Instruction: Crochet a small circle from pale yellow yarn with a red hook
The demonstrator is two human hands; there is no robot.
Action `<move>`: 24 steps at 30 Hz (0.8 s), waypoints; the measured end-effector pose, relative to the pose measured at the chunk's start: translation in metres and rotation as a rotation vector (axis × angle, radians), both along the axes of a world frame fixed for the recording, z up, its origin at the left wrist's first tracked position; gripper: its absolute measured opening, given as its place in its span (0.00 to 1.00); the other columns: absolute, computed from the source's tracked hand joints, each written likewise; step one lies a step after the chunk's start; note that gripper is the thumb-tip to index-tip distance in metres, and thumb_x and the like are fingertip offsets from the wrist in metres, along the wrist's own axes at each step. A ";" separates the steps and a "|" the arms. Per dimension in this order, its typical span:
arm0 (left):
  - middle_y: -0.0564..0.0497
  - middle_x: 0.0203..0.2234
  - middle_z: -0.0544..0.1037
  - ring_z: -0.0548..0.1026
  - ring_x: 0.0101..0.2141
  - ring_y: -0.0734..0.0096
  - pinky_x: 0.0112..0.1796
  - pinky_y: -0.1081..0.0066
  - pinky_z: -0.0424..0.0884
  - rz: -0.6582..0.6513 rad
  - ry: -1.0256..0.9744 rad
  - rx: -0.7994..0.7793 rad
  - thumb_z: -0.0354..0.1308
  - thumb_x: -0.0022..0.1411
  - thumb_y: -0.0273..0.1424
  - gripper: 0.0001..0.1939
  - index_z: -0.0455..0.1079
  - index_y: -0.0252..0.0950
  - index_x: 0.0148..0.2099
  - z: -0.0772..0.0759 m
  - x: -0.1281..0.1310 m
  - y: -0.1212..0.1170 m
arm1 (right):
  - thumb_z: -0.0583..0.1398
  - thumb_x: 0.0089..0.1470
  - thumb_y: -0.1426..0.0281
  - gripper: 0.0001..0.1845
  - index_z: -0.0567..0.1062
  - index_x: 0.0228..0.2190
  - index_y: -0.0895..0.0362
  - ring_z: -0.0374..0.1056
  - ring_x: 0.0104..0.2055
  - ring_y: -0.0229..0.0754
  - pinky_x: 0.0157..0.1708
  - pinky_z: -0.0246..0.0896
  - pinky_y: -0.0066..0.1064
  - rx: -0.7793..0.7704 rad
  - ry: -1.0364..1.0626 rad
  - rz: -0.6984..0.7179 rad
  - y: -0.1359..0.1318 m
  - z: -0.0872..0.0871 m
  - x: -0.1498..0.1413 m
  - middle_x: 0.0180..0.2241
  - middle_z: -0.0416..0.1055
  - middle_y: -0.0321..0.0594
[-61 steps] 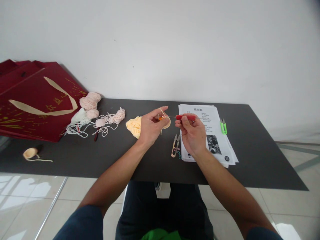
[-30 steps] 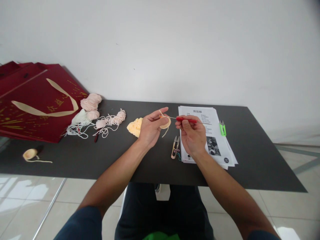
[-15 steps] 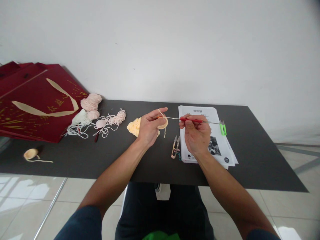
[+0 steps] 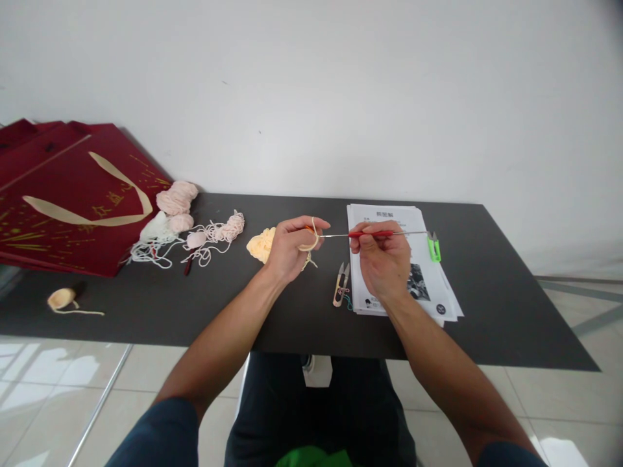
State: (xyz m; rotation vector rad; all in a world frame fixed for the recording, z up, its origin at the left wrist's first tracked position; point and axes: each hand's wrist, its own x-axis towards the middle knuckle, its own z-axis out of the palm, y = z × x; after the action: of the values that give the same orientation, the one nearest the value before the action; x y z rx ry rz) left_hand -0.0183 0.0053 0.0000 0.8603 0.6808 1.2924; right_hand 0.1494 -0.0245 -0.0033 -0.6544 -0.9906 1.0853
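My left hand (image 4: 291,246) pinches a small cream crochet piece (image 4: 309,246), mostly hidden behind the thumb and fingers. A strand of its yarn loops over the index finger, and a bit of orange shows near that finger. My right hand (image 4: 382,254) is closed round the red handle of a crochet hook (image 4: 372,234). The hook's thin metal shaft reaches left to the crochet piece; a metal end also sticks out to the right of the hand. Behind my left wrist lies a pale yellow ball of yarn (image 4: 261,244).
Beige thread snips (image 4: 339,286) lie beside printed sheets (image 4: 363,272); green snips (image 4: 434,247) rest at the sheets' right edge. Dark red gift bags (image 4: 63,214), pink yarn (image 4: 176,196) and tangled white yarn (image 4: 154,237) occupy the left. A cream crocheted cup (image 4: 61,299) sits near the front edge.
My right hand and the crochet hook have shifted right. My left hand has tilted, its index finger lower and curled, and the crochet piece has moved slightly left behind the thumb.
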 end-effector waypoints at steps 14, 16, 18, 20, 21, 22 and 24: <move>0.49 0.30 0.81 0.72 0.28 0.73 0.31 0.71 0.66 0.022 0.185 0.124 0.75 0.48 0.30 0.10 0.85 0.40 0.37 -0.005 -0.007 0.002 | 0.75 0.51 0.64 0.11 0.80 0.33 0.52 0.75 0.31 0.30 0.33 0.77 0.21 -0.310 0.208 0.160 0.009 -0.007 0.001 0.35 0.82 0.32; 0.50 0.30 0.81 0.73 0.29 0.74 0.32 0.71 0.67 0.071 0.256 0.169 0.73 0.51 0.30 0.09 0.85 0.40 0.38 -0.008 -0.005 0.002 | 0.74 0.51 0.65 0.10 0.81 0.33 0.52 0.77 0.32 0.31 0.36 0.79 0.21 -0.337 0.214 0.160 0.009 -0.010 -0.002 0.36 0.83 0.32; 0.50 0.31 0.82 0.74 0.29 0.73 0.33 0.71 0.68 0.102 0.318 0.189 0.73 0.53 0.30 0.08 0.85 0.39 0.38 -0.009 -0.004 0.003 | 0.75 0.50 0.65 0.10 0.81 0.33 0.52 0.78 0.33 0.30 0.38 0.80 0.20 -0.344 0.223 0.152 0.009 -0.011 -0.004 0.36 0.84 0.32; 0.48 0.31 0.83 0.75 0.30 0.71 0.33 0.70 0.69 0.121 0.366 0.188 0.72 0.53 0.31 0.08 0.85 0.39 0.38 -0.009 -0.002 0.002 | 0.75 0.50 0.64 0.11 0.81 0.33 0.52 0.79 0.34 0.30 0.39 0.80 0.19 -0.340 0.236 0.148 0.008 -0.011 -0.004 0.35 0.84 0.31; 0.48 0.32 0.83 0.75 0.31 0.70 0.33 0.70 0.69 0.128 0.387 0.183 0.72 0.53 0.31 0.08 0.85 0.38 0.38 -0.009 -0.002 0.002 | 0.75 0.49 0.64 0.11 0.81 0.33 0.52 0.79 0.34 0.29 0.39 0.79 0.18 -0.340 0.242 0.150 0.008 -0.011 -0.004 0.35 0.84 0.31; 0.48 0.32 0.83 0.76 0.31 0.69 0.33 0.70 0.69 0.134 0.405 0.179 0.72 0.53 0.31 0.08 0.85 0.38 0.38 -0.010 -0.001 0.002 | 0.75 0.49 0.64 0.11 0.81 0.33 0.52 0.79 0.34 0.29 0.39 0.79 0.17 -0.343 0.246 0.152 0.008 -0.011 -0.004 0.35 0.84 0.32; 0.48 0.31 0.83 0.75 0.30 0.70 0.32 0.70 0.68 0.148 0.425 0.165 0.71 0.53 0.30 0.09 0.85 0.38 0.39 -0.010 0.000 0.001 | 0.75 0.50 0.64 0.11 0.81 0.33 0.53 0.79 0.34 0.29 0.40 0.79 0.17 -0.356 0.248 0.146 0.008 -0.012 -0.005 0.35 0.84 0.33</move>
State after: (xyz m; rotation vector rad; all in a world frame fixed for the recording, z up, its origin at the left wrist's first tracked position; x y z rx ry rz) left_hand -0.0184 0.0065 -0.0098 1.2591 0.9957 1.3221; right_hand 0.1447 -0.0163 -0.0153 -0.7198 -0.6432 1.4529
